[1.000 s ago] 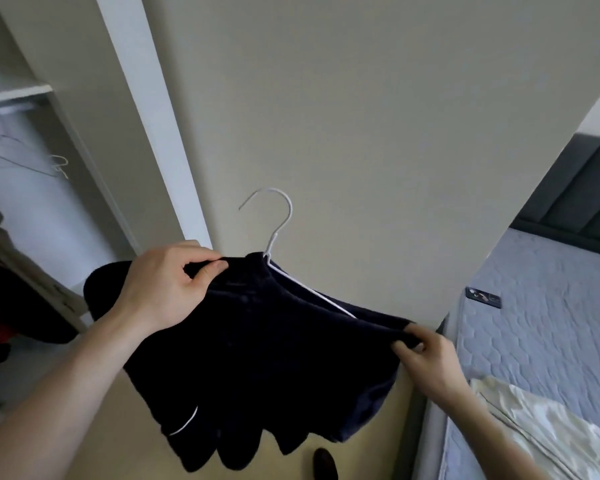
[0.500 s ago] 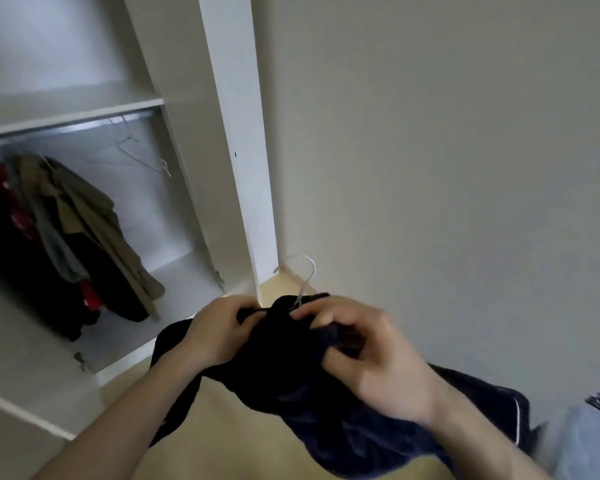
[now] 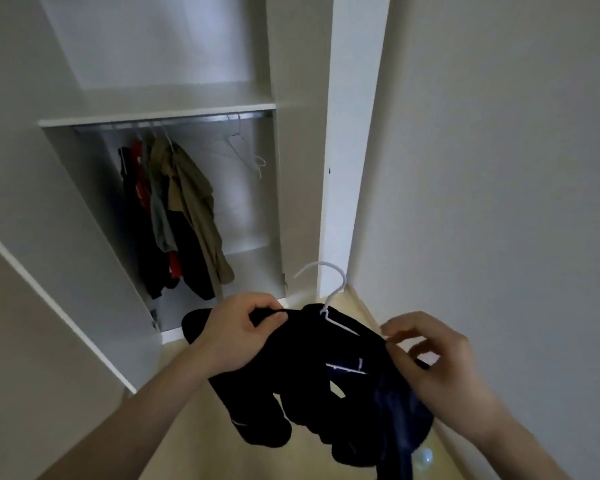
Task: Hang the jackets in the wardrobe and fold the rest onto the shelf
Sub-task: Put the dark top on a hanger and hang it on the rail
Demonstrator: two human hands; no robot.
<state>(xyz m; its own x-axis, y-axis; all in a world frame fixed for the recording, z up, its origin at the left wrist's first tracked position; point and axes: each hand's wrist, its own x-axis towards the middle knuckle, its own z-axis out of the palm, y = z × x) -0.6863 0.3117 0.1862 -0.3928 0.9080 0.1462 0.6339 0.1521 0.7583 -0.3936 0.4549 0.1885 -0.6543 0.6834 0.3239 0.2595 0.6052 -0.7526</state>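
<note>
Head view: left hand (image 3: 238, 329) pinches the dark jacket (image 3: 312, 382) on its hanger (image 3: 329, 299).
Right hand (image 3: 430, 355) pinches the shoulder; loose fabric could slip off.

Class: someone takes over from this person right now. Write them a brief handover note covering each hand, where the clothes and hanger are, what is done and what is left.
Left hand grips the dark jacket at one shoulder.
Right hand is at the other shoulder, fingers curled; its grip is blurred.
The jacket is on a white hanger, held in front of the open wardrobe.
Done: several garments hang on the rail; spare hangers too.
Left: hook this hanger on the rail; folding not in view.
</note>
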